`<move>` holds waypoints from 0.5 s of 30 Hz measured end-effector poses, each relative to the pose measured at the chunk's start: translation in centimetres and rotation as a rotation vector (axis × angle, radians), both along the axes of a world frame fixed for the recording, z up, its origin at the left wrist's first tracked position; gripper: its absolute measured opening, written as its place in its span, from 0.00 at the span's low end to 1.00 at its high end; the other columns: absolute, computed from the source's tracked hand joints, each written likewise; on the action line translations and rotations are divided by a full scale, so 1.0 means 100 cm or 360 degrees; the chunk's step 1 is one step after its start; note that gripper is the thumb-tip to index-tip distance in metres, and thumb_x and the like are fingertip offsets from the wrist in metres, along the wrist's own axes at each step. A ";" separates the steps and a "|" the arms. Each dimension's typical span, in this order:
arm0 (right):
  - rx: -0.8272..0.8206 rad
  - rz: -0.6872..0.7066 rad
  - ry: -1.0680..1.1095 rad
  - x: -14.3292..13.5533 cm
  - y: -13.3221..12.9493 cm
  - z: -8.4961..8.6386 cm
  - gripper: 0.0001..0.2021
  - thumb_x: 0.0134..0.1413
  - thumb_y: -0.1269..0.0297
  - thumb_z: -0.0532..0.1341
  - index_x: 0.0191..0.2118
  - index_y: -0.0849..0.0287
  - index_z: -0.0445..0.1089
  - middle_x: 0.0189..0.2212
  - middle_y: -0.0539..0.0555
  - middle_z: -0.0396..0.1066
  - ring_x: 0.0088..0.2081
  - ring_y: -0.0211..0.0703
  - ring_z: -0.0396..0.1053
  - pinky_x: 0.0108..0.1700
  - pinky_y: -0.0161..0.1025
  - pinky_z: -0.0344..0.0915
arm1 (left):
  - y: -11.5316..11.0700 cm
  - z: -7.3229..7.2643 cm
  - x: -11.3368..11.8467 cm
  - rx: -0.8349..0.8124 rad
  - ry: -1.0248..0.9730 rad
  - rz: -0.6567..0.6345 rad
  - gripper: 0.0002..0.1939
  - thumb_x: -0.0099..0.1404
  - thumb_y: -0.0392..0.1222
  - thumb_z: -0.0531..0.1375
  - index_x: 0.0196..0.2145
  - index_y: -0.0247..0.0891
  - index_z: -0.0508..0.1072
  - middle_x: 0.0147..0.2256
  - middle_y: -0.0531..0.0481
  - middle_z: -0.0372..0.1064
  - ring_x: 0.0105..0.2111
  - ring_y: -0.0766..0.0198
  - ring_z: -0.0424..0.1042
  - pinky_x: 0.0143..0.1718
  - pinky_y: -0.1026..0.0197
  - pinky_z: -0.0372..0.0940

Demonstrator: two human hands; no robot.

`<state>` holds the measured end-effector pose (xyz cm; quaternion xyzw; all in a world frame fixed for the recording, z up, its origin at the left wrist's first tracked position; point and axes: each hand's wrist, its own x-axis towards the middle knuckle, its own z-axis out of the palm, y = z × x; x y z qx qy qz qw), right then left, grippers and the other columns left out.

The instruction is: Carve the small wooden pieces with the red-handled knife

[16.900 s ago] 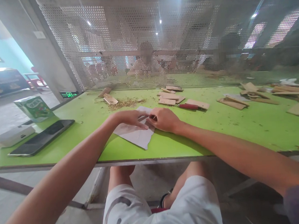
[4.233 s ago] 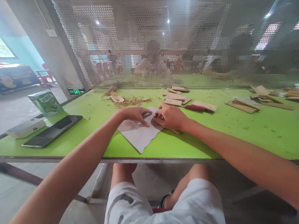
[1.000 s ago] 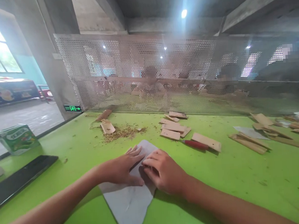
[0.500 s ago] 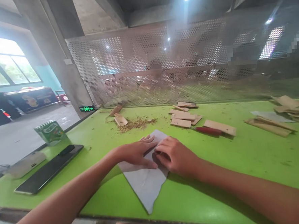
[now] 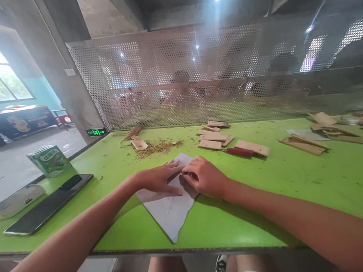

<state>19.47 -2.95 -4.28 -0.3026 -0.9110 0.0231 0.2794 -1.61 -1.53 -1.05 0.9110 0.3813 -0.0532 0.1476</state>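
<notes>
The left hand lies palm down, thumb spread from the fingers, pressing on the white paper; the right hand is curled, thumb near the fingertips, resting at the paper's right side, and whether it grips anything cannot be told. The paper lies by the near edge of the green table, its tip pointing there. Beyond the far edge stands a perforated screen; a lit exit sign is by the far left corner, below a concrete pillar, with a window further left. Toward the left edge are one black phone, one green box and one white case. One red-handled tool lies among about seven wooden pieces past the right hand; one heap of shavings sits near the far edge, and the overlapping strips toward the right cannot be counted.
</notes>
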 end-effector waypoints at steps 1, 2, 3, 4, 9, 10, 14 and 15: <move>0.0006 0.0021 0.0003 0.000 0.000 0.000 0.10 0.61 0.65 0.57 0.38 0.61 0.76 0.35 0.56 0.75 0.40 0.45 0.65 0.48 0.43 0.58 | 0.000 0.001 0.000 -0.0003 -0.0002 -0.0006 0.51 0.58 0.69 0.56 0.69 0.41 0.43 0.68 0.39 0.31 0.67 0.42 0.35 0.65 0.42 0.41; 0.0013 0.0054 0.0002 0.000 -0.001 0.000 0.10 0.60 0.65 0.57 0.38 0.61 0.76 0.35 0.56 0.75 0.40 0.45 0.65 0.48 0.43 0.58 | -0.001 0.001 0.001 -0.0010 0.0000 -0.0010 0.50 0.58 0.69 0.56 0.69 0.41 0.43 0.68 0.39 0.31 0.67 0.42 0.34 0.65 0.42 0.42; 0.0022 0.0088 0.0001 0.000 -0.002 0.000 0.10 0.60 0.65 0.57 0.38 0.61 0.76 0.35 0.56 0.75 0.40 0.45 0.65 0.48 0.42 0.58 | -0.001 0.002 0.001 -0.0020 0.0003 -0.0010 0.50 0.59 0.69 0.55 0.69 0.41 0.43 0.68 0.39 0.31 0.67 0.42 0.34 0.65 0.42 0.42; 0.0027 0.0113 0.0001 -0.001 -0.002 0.000 0.10 0.60 0.65 0.57 0.38 0.61 0.76 0.35 0.56 0.75 0.40 0.45 0.64 0.47 0.42 0.58 | -0.002 0.003 0.002 -0.0028 0.0008 -0.0009 0.50 0.59 0.69 0.55 0.69 0.41 0.43 0.68 0.40 0.31 0.67 0.42 0.34 0.65 0.42 0.42; 0.0031 0.0012 -0.0006 -0.002 -0.003 0.001 0.10 0.60 0.66 0.57 0.37 0.61 0.76 0.34 0.56 0.75 0.37 0.44 0.64 0.47 0.43 0.58 | -0.001 0.002 0.001 -0.0006 0.0047 0.0031 0.50 0.59 0.70 0.53 0.69 0.40 0.43 0.68 0.40 0.32 0.67 0.42 0.36 0.65 0.44 0.42; 0.0046 -0.0002 -0.0012 -0.002 -0.003 0.000 0.10 0.60 0.66 0.57 0.36 0.61 0.76 0.34 0.56 0.75 0.37 0.44 0.64 0.47 0.43 0.58 | -0.001 0.002 0.001 0.0004 0.0052 0.0034 0.50 0.59 0.70 0.53 0.69 0.40 0.44 0.68 0.40 0.33 0.67 0.42 0.37 0.65 0.44 0.43; 0.0071 0.0086 -0.0022 -0.003 -0.003 -0.001 0.08 0.58 0.65 0.59 0.34 0.61 0.75 0.34 0.56 0.75 0.38 0.44 0.64 0.46 0.41 0.58 | 0.001 -0.003 -0.003 0.0047 0.0001 -0.0033 0.47 0.60 0.69 0.54 0.68 0.42 0.47 0.68 0.41 0.36 0.67 0.42 0.39 0.65 0.44 0.44; 0.0049 0.0093 -0.0006 -0.003 -0.003 -0.001 0.08 0.58 0.66 0.59 0.35 0.61 0.75 0.34 0.55 0.75 0.37 0.43 0.64 0.46 0.41 0.58 | 0.002 -0.004 -0.004 0.0052 -0.0010 -0.0040 0.47 0.60 0.69 0.54 0.68 0.42 0.47 0.68 0.41 0.36 0.67 0.42 0.39 0.65 0.44 0.44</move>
